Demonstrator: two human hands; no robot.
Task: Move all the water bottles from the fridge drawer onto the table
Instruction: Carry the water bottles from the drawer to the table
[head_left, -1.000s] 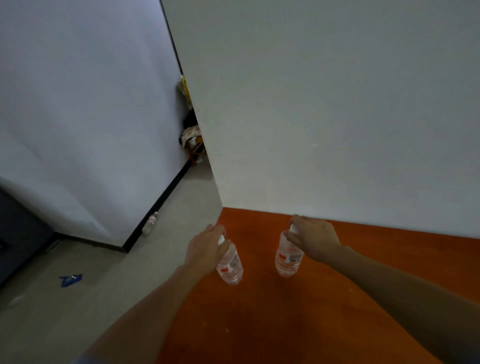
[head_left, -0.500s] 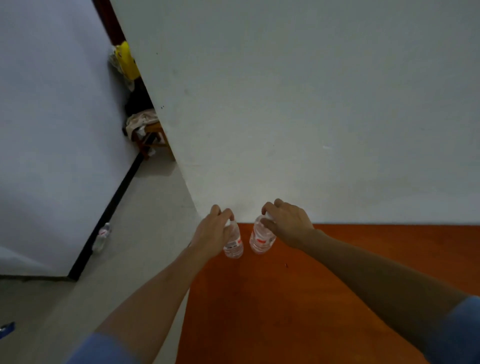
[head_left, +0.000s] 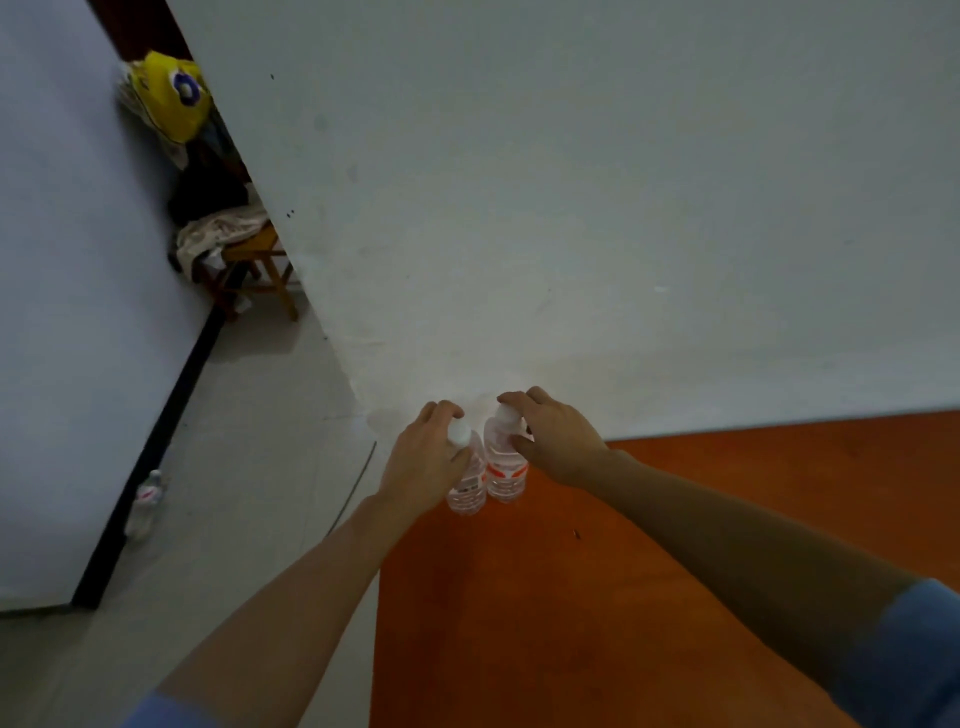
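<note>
A white wall (head_left: 571, 182) fills the upper right of the frame, and the orange-brown bench (head_left: 649, 597) spreads across the lower right beneath it. The pale floor (head_left: 249, 467) runs up the left side to a cloth-draped wooden stool (head_left: 260, 265) and a yellow bag (head_left: 171, 98) at the upper left. At centre frame, over the bench's far left corner, the left hand (head_left: 423, 467) grips one water bottle (head_left: 467, 491) by the neck. The right hand (head_left: 558, 441) curls round the cap end of a second water bottle (head_left: 505, 475). Both bottles are upright and just beside each other, with their bases at the surface, though I cannot confirm contact. By my judgement these two are all but delivered and only letting go remains. The fridge drawer is out of view, so how many wait there cannot be told. A small bottle (head_left: 145, 499) sits on the floor at the left.
</note>
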